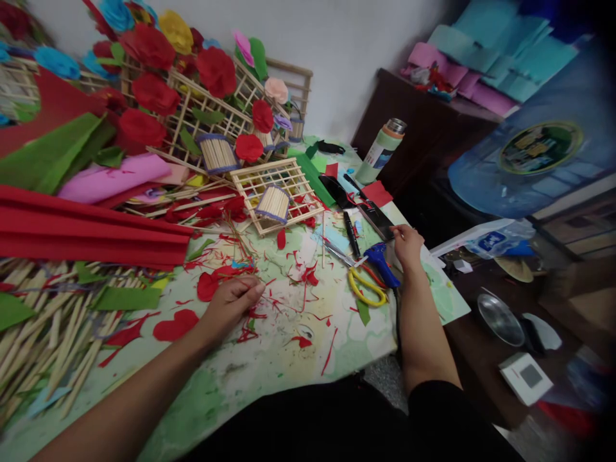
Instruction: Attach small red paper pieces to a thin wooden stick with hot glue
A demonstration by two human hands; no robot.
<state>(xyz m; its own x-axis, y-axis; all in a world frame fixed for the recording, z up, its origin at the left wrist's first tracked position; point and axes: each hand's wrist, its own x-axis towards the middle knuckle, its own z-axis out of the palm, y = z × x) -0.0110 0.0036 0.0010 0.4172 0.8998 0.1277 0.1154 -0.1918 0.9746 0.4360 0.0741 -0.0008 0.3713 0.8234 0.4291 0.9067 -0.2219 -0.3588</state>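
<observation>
My left hand (237, 300) is closed in a pinch just above the scrap-strewn cloth; what lies between its fingertips, if anything, is too small to make out. Beside it are red paper petals (206, 287) and thin red scraps. My right hand (408, 245), fingers drawn together, is at the near end of a dark, flat, shiny strip (378, 218); whether it grips the strip I cannot tell. Close to that hand lie a blue glue gun (380, 262) and scissors with yellow handles (368, 287). A black marker (351, 235) rests to their left.
A small wooden lattice (283, 192) and paper flowers (153, 93) stand behind. Bundled sticks (62, 333) and folded red paper (91, 226) cover the left side. A green bottle (380, 154) stands at the back right, near a large blue water jug (534, 147).
</observation>
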